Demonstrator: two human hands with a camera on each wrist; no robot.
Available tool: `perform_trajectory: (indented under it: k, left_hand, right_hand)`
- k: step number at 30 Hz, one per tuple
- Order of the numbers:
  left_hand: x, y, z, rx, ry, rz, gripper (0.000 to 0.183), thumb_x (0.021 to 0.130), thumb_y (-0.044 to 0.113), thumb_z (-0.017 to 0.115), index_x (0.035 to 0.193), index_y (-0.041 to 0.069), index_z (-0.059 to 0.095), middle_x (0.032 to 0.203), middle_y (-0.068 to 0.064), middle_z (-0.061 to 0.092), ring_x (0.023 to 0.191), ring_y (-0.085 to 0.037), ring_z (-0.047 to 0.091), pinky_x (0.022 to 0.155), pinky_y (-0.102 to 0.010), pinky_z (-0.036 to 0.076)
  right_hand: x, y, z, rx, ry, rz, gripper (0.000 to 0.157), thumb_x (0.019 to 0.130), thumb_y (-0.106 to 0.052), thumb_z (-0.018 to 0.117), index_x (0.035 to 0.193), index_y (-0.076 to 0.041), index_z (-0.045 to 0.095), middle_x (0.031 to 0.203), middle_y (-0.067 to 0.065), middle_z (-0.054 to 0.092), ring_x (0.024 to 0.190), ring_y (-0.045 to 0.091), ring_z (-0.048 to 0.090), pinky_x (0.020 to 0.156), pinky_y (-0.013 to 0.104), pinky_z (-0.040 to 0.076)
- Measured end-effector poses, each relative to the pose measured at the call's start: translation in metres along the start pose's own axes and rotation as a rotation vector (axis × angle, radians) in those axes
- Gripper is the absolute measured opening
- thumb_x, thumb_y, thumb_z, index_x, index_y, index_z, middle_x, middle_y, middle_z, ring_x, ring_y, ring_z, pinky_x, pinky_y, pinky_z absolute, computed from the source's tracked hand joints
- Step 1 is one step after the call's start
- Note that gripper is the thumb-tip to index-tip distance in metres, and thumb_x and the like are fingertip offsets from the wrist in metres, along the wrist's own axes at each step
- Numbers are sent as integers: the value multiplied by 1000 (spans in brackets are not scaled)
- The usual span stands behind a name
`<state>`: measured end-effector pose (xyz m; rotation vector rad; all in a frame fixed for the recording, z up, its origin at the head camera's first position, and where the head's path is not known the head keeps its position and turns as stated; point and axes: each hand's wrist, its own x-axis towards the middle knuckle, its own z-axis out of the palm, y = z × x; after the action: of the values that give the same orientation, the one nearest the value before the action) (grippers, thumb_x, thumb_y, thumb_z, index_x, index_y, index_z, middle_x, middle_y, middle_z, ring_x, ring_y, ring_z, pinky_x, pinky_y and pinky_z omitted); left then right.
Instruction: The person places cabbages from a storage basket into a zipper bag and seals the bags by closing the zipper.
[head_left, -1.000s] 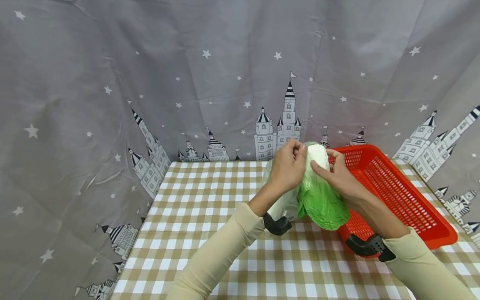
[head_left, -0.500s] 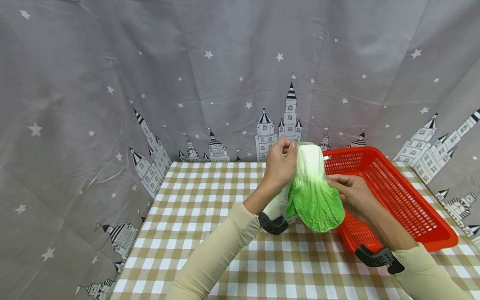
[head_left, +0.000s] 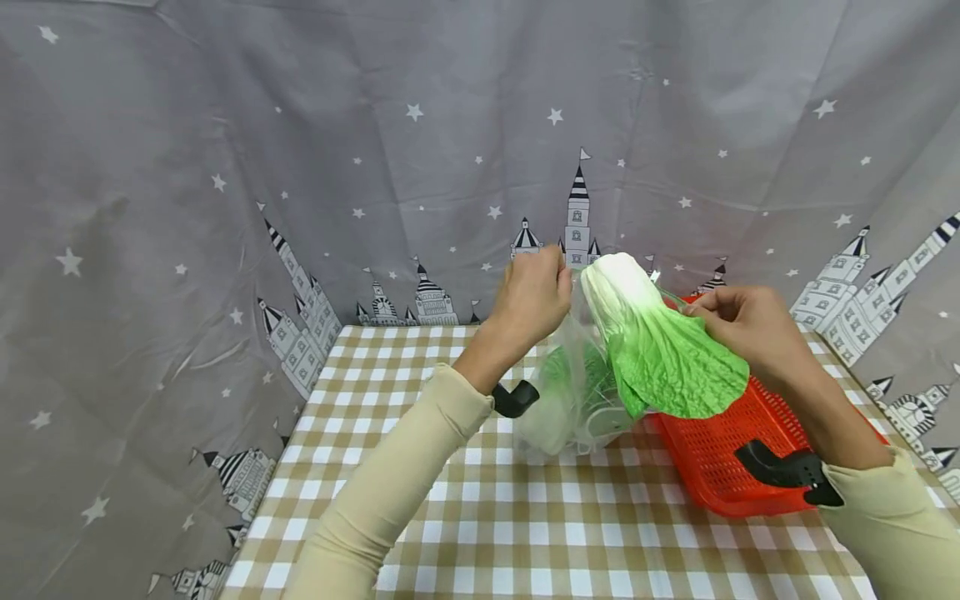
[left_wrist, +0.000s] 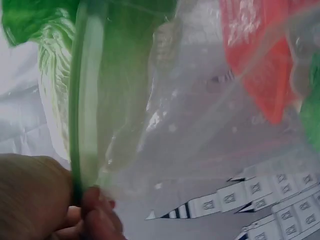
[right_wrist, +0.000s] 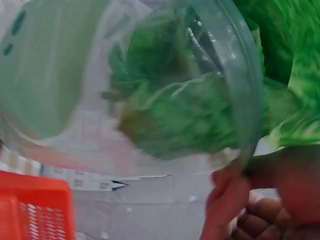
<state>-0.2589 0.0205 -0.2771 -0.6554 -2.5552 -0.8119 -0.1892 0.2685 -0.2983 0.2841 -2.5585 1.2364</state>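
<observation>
Crinkly green, white-based cabbage (head_left: 663, 354) has tilted sideways

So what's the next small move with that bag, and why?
Perhaps open the clear bag wider: the left hand and right hand both pinch its rim, and the cabbage shows beside that rim, uncovered by plastic in the head view.
</observation>
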Motion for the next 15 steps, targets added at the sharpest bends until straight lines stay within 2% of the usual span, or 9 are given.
perform_trajectory:
  k: [2, 3, 6, 8, 11, 15]
  left_hand:
    - [4, 3, -4, -6, -22, -10, 21, 92, 7, 54, 72, 10, 51, 64, -4, 54, 62, -24, 57, 58, -37, 46]
    - [5, 5, -5, -34, -23, -20, 19, 91, 5, 53, 72, 9, 50, 63, -4, 52, 61, -23, 55, 57, -35, 45]
    - [7, 9, -6, -192, -37, -90, 5, 85, 4, 53, 85, 10, 54, 59, 1, 45, 53, -17, 45, 51, -30, 36]
    - [5, 8, -7, -296, -72, -140, 23, 82, 5, 56, 104, 10, 54, 59, 2, 42, 50, -14, 38, 49, -28, 31]
    - [-4, 1, -4, -371, -184, -187, 59, 79, 4, 64, 131, 17, 41, 65, 0, 48, 47, -12, 36, 45, -28, 32]
    - [-16, -11, 6, -344, -324, -137, 88, 72, -3, 70, 145, 17, 24, 84, -8, 57, 53, -15, 45, 46, -29, 41]
  right_hand:
    - [5, -9, -2, -102, 4, 6, 14, 88, -3, 60, 90, 3, 72, 63, -3, 58, 49, 6, 37, 44, 24, 30]
    - [7, -14, -1, -109, -9, 19, 16, 87, 0, 57, 92, 4, 72, 66, -1, 58, 47, 6, 34, 43, 25, 27]
    - [12, -28, 2, -21, -43, 87, 27, 82, 6, 49, 99, 8, 69, 73, 1, 61, 45, 5, 29, 41, 23, 26]
    - [14, -34, 3, 90, -64, 134, 30, 82, 9, 45, 104, 12, 65, 76, 0, 61, 44, 4, 27, 40, 21, 25]
    - [14, -35, 6, 278, -104, 192, 19, 91, 6, 48, 105, 11, 61, 79, -3, 63, 49, 3, 41, 44, 19, 38]
    - [12, -27, 9, 436, -161, 247, 12, 97, -3, 55, 103, 7, 60, 81, -4, 67, 66, 7, 59, 61, 22, 52]
